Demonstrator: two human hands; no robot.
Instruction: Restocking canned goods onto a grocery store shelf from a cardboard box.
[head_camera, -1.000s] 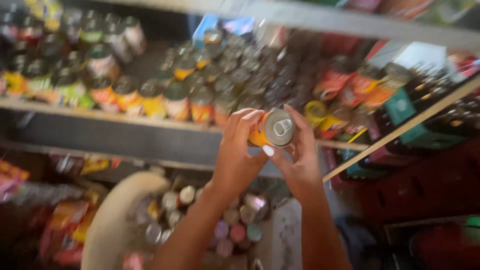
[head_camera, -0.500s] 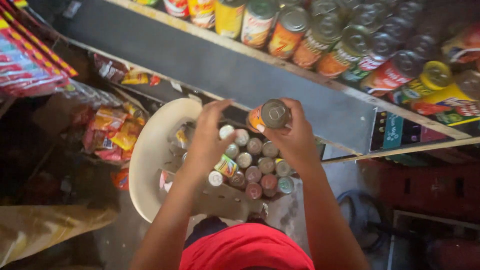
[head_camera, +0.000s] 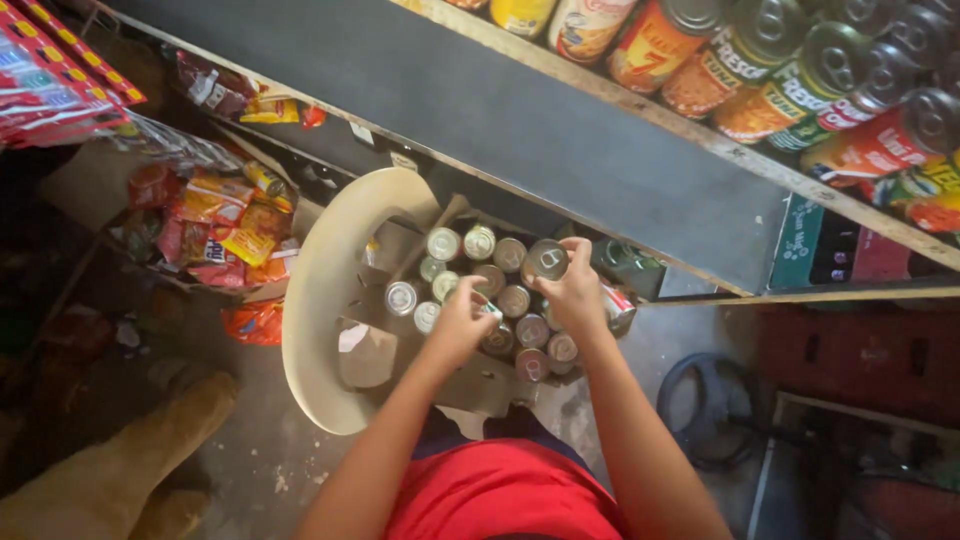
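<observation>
My right hand (head_camera: 580, 295) is shut on a tin can (head_camera: 547, 259) with a silver pull-tab lid, held low over the far right side of an open cardboard box (head_camera: 365, 352). The box holds several upright cans (head_camera: 443, 243), silver lids up. My left hand (head_camera: 458, 322) reaches into the middle of the box with fingers curled over one of those cans (head_camera: 494, 312). The box rests on a cream plastic chair (head_camera: 315, 300). A red shirt (head_camera: 500, 490) shows at the bottom.
A dark shelf board (head_camera: 560, 120) runs diagonally overhead, with rows of labelled cans (head_camera: 800, 90) on it at upper right. Snack packets (head_camera: 215, 225) are piled at left. Red crates (head_camera: 860, 350) and a dark ring (head_camera: 705, 410) sit on the floor at right.
My view has tipped down from the shelf to the box. Both hands came down with the can; my left hand let go of it and went in among the cans.
</observation>
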